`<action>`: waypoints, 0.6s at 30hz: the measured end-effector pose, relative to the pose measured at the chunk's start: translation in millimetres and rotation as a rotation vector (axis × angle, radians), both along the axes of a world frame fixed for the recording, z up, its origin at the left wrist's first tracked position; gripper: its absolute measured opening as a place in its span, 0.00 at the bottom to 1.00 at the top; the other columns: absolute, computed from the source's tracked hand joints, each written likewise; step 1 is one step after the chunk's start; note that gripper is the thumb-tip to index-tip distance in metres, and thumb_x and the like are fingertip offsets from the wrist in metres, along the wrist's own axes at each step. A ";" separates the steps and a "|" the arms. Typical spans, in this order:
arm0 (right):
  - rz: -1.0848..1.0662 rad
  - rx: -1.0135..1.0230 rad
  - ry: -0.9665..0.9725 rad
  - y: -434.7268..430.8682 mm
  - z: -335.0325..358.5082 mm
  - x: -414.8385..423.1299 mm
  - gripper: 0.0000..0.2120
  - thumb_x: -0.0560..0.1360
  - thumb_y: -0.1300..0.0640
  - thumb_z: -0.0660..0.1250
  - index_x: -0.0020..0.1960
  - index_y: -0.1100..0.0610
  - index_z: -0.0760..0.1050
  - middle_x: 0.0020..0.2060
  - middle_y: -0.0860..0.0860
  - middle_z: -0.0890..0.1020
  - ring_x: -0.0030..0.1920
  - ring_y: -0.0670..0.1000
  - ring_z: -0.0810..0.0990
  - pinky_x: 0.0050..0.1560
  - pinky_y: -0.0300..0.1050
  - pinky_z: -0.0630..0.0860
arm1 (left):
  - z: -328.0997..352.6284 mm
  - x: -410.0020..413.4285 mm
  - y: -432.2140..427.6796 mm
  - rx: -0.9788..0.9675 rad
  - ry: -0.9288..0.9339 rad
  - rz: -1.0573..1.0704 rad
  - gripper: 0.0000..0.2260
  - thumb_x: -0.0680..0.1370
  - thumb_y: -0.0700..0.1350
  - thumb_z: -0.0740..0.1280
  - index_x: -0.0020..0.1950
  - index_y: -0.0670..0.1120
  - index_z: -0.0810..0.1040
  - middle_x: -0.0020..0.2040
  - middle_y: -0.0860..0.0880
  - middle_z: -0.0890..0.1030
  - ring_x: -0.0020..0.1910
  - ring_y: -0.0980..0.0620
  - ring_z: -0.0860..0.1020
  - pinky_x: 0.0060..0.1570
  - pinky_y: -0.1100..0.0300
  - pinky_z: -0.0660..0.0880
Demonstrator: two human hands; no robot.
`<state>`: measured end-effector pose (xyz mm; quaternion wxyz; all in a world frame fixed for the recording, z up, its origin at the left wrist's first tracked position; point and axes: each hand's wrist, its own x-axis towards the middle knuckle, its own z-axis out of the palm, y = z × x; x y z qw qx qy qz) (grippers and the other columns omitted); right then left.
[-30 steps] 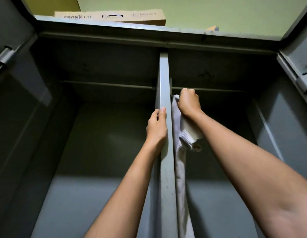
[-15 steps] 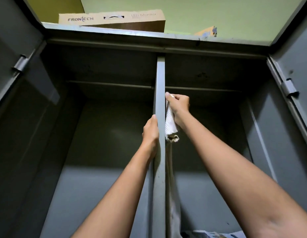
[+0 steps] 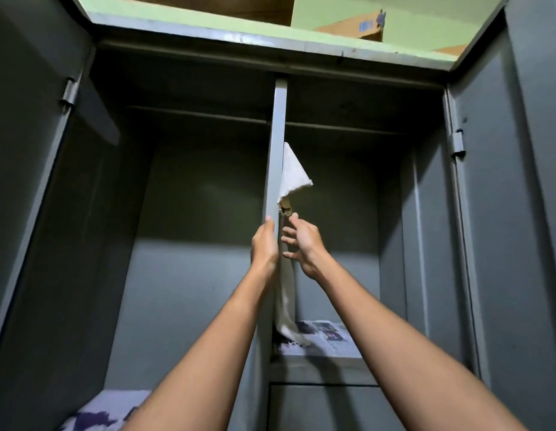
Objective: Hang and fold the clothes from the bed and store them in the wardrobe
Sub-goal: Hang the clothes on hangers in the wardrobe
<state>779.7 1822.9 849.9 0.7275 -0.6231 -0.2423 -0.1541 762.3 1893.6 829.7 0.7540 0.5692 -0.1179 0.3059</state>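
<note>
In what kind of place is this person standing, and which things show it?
Probably a room in a home, right in front of an open grey metal wardrobe. It has a hanging rail, a shelf lined with newspaper, and cardboard boxes stored on top against a green wall.

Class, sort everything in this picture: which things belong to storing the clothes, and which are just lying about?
Job in hand: white ribbed cloth, grey wardrobe, its centre divider, hanging rail, left hand, right hand.
Lying about: newspaper on the shelf, cardboard boxes on top.
</note>
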 end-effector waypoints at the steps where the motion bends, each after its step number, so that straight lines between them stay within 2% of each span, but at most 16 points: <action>1: 0.000 0.004 0.029 -4.5 -9.8 -10.0 0.13 0.82 0.49 0.54 0.57 0.54 0.72 0.51 0.51 0.76 0.46 0.49 0.74 0.52 0.51 0.69 | -10.0 -11.1 -3.2 0.009 0.009 -0.001 0.23 0.79 0.58 0.54 0.67 0.44 0.72 0.66 0.44 0.74 0.65 0.44 0.71 0.68 0.51 0.66; 4: -0.018 -0.004 0.091 -17.6 -33.0 -33.4 0.22 0.81 0.47 0.53 0.70 0.57 0.66 0.63 0.55 0.74 0.58 0.53 0.74 0.61 0.55 0.68 | -39.7 -25.3 -8.5 0.004 0.033 -0.031 0.24 0.81 0.57 0.54 0.71 0.44 0.68 0.70 0.44 0.70 0.69 0.45 0.67 0.70 0.52 0.62; 8: -0.055 0.012 0.144 -37.3 -61.6 -76.4 0.25 0.81 0.43 0.52 0.73 0.55 0.63 0.68 0.56 0.70 0.67 0.55 0.69 0.64 0.56 0.66 | -76.8 -45.8 -16.4 -0.010 0.063 -0.145 0.32 0.73 0.66 0.57 0.69 0.47 0.71 0.68 0.48 0.72 0.67 0.48 0.70 0.70 0.50 0.63; 11: -0.137 0.034 0.175 -51.6 -85.3 -117.5 0.26 0.80 0.42 0.51 0.72 0.55 0.64 0.68 0.56 0.70 0.67 0.55 0.69 0.64 0.55 0.66 | -101.7 -67.8 -27.3 -0.020 0.082 -0.178 0.24 0.79 0.60 0.55 0.70 0.48 0.69 0.70 0.47 0.70 0.69 0.49 0.67 0.70 0.49 0.62; 14: -0.233 0.067 0.198 -60.2 -108.4 -156.4 0.25 0.80 0.42 0.51 0.72 0.55 0.64 0.68 0.56 0.71 0.63 0.53 0.71 0.61 0.53 0.66 | -122.2 -89.2 -41.2 -0.038 0.100 -0.301 0.23 0.81 0.55 0.53 0.71 0.43 0.67 0.70 0.44 0.70 0.69 0.50 0.67 0.70 0.55 0.60; 18: -0.371 0.076 0.251 -77.1 -151.7 -215.7 0.24 0.80 0.42 0.51 0.70 0.53 0.66 0.67 0.53 0.72 0.62 0.52 0.72 0.59 0.52 0.66 | -153.7 -138.1 -64.0 -0.032 0.173 -0.454 0.21 0.82 0.54 0.52 0.68 0.42 0.69 0.65 0.44 0.73 0.68 0.49 0.68 0.62 0.58 0.61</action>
